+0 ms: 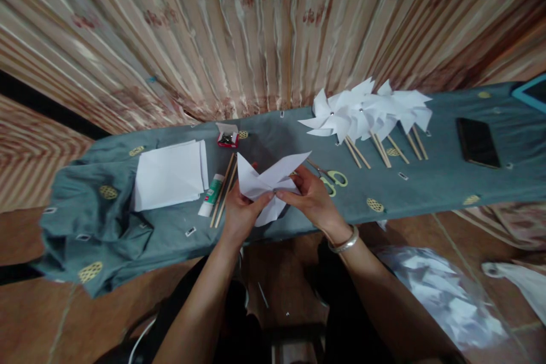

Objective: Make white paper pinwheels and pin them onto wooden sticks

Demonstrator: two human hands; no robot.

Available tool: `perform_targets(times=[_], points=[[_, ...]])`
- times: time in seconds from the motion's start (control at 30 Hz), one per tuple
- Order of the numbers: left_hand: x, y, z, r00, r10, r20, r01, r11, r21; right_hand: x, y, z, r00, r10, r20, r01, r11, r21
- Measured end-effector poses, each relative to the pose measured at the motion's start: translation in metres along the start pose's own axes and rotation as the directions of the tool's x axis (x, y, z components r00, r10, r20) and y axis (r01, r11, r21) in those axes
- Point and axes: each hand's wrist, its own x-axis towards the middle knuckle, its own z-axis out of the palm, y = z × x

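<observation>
A white paper pinwheel (273,175) is held between my two hands over the table's front edge. My left hand (244,209) grips its left side, with the thumb pressed at the centre. From the right, my right hand (313,196) pinches it, its thumb also at the centre; the fingers behind the paper are partly hidden. Just left of my left hand lie two wooden sticks (222,193) and a green and white glue stick (211,195). Scissors with pale green handles (335,177) rest close to my right hand.
A stack of white paper (168,176) lies at left, near a small red box of pins (227,137). Several finished pinwheels on sticks (371,111) overlap at the back right. A black phone (478,142) lies further right. A plastic bag of paper (443,290) sits on the floor.
</observation>
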Motion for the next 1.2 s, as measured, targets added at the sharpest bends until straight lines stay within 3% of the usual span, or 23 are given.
perform_targets(times=[0.43,0.87,1.2], points=[[0.0016,-0.0028,0.0002,0.998,0.069,-0.005,-0.068,0.997,0.034,0.0015,0.0077,-0.0019,0.996,-0.018,-0.086,0.012,0.997,-0.072],[0.0027,-0.0070,-0.0019,0.999,0.045,-0.016,-0.044,0.998,0.041,0.0010,0.0086,-0.0013,0.999,-0.031,-0.028,0.031,1.000,-0.005],[0.0001,-0.0048,-0.0014,0.999,0.032,-0.007,-0.031,0.999,0.022,0.0002,0.0077,-0.0010,0.999,0.050,-0.006,-0.049,0.995,0.087]])
